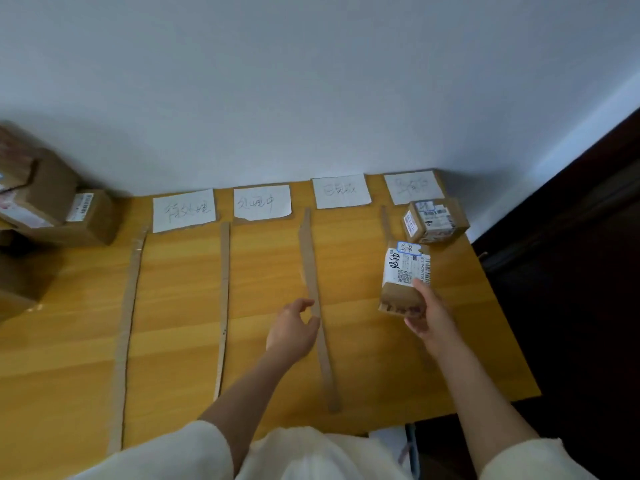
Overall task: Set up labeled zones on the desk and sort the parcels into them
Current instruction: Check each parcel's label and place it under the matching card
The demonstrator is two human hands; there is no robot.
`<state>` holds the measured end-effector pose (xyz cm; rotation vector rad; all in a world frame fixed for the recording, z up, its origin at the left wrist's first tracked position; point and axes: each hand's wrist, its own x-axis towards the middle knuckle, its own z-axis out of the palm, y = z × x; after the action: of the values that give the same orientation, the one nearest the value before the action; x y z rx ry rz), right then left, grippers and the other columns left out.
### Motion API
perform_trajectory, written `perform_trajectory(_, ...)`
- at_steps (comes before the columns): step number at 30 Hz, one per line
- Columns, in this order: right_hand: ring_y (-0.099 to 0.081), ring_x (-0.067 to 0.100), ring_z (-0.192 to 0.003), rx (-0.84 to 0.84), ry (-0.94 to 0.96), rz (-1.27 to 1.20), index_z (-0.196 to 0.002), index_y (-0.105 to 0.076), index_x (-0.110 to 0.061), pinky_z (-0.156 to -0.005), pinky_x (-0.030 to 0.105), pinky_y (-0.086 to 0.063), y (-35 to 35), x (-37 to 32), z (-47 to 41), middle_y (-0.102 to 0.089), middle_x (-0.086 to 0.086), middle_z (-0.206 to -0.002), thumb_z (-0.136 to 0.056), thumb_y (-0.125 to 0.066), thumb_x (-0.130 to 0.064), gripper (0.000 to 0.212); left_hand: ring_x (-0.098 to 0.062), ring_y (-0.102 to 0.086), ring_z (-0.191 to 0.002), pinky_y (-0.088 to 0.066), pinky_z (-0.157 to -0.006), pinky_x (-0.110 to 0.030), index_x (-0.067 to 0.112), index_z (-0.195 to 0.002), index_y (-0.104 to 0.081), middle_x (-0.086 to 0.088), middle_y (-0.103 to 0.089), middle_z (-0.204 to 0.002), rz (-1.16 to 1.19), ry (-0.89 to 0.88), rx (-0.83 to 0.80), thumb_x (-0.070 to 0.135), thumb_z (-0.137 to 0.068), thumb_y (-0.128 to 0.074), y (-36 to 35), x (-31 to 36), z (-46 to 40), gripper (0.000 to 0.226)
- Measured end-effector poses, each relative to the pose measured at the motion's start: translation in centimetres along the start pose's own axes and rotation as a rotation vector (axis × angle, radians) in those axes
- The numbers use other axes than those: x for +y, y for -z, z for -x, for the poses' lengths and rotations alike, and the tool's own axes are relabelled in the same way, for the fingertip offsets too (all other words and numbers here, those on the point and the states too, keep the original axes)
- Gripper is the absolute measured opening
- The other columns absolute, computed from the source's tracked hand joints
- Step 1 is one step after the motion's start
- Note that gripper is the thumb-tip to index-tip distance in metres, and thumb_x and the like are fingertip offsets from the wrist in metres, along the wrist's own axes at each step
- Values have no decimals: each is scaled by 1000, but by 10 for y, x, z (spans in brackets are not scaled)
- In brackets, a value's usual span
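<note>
A wooden counter (pixel 263 271) stands against a pale wall, split into lanes by long cardboard strips (pixel 223 306) that run from the far edge toward the person. Four white paper labels (pixel 184 209) with handwritten characters lie along the back edge, one at the head of each lane; the writing on the two right-hand sheets is too faint to read. The right hand (pixel 429 311) is closed around the near end of a small brown parcel (pixel 406 277), fingers wrapped under its lower edge, holding it tilted in the rightmost lane; whether its far end touches the counter cannot be told. The parcel's top face carries a white shipping sticker with a code square and a small blue-edged tag. Just beyond it, a second small box (pixel 434 220) sits on the counter at the far end of the same lane, touching the rightmost label. The left hand (pixel 294 329) is empty, fingers loosely curled and partly open, right beside the third strip. At the far left, several larger cardboard boxes (pixel 52 202) are stacked together.
</note>
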<state>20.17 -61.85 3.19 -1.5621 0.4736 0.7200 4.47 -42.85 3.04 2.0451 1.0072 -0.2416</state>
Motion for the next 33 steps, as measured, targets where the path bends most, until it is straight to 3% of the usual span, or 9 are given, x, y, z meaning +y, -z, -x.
perform_trajectory(5, -59, 26, -108, 150, -43, -71, -121, -62, -23, -74, 34, -53, 31, -11, -25, -64, 6, -116, -79, -70, -52, 52, -19, -54, -120, -51, -85, -33, 26, -135, -50, 1, -52, -138, -37, 5, 1, 36, -95, -51, -18, 18, -5, 41)
perform_trajectory(8, -59, 26, -109, 191, -89, -103, -120, -61, -22, -71, 33, -52, 41, -15, -41, -63, 7, -117, -77, -70, -56, 56, -18, -54, -120, -51, -82, -31, 27, -134, -51, 2, -53, -137, -47, 7, 6, 35, -95, -52, -24, 24, -7, 39)
perform_trajectory(10, -58, 25, -110, 210, -112, -140, -123, -59, -20, -74, 33, -50, 43, -19, -51, -62, 7, -119, -79, -68, -56, 58, -18, -54, -120, -51, -81, -31, 27, -133, -51, 2, -53, -137, -49, 7, 9, 35, -95, -52, -26, 26, -9, 39)
perform_trajectory(15, -57, 25, -115, 267, -126, -215, -132, -50, -11, -97, 40, -49, 42, -30, -71, -59, 9, -125, -85, -65, -53, 65, -18, -56, -117, -47, -75, -27, 26, -134, -51, 2, -53, -138, -67, 19, 26, 34, -96, -51, -26, 30, -12, 39)
perform_trajectory(22, -51, 29, -123, 319, -157, -245, -140, -34, -9, -98, 39, -50, 32, -39, -84, -50, 13, -132, -87, -61, -53, 74, -17, -56, -116, -48, -75, -27, 27, -131, -53, 3, -54, -136, -87, 29, 33, 36, -95, -52, -27, 32, -16, 37)
perform_trajectory(33, -52, 32, -124, 253, -218, -207, -138, -41, -9, -102, 47, -47, 31, -44, -84, -53, 16, -134, -93, -54, -49, 62, -15, -59, -107, -45, -70, -26, 26, -130, -55, 2, -54, -136, -85, 38, 38, 35, -95, -50, -25, 31, -14, 36)
